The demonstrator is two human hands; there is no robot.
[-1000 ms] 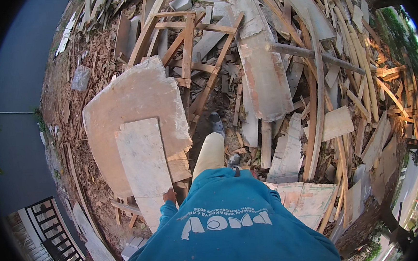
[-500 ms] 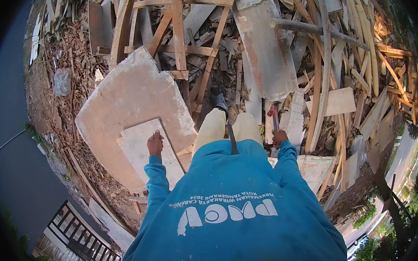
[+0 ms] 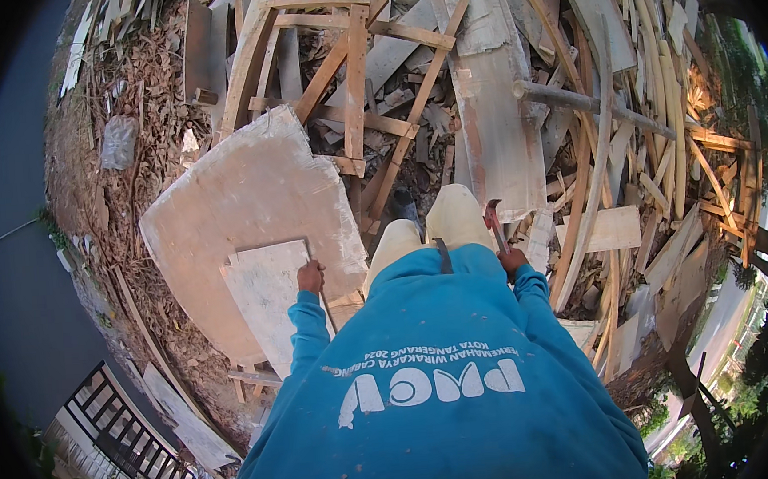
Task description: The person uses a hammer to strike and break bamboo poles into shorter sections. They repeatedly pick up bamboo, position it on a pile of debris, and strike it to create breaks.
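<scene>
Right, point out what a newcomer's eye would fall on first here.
Probably the bright teal sweatshirt, filling the lower middle of the view. Next, likely, the big brownish sheet left of centre, with a smaller pale board over its lower part and the left grip at that board's right edge. The red-headed hammer in the right grip, just right of the pale trousers, may also catch the eye.

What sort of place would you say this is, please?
It looks like an outdoor yard or dumping spot for scrap wood: a wooden frame and a long board sit among jumbled pieces, with dry leaves strewn on the left.
</scene>
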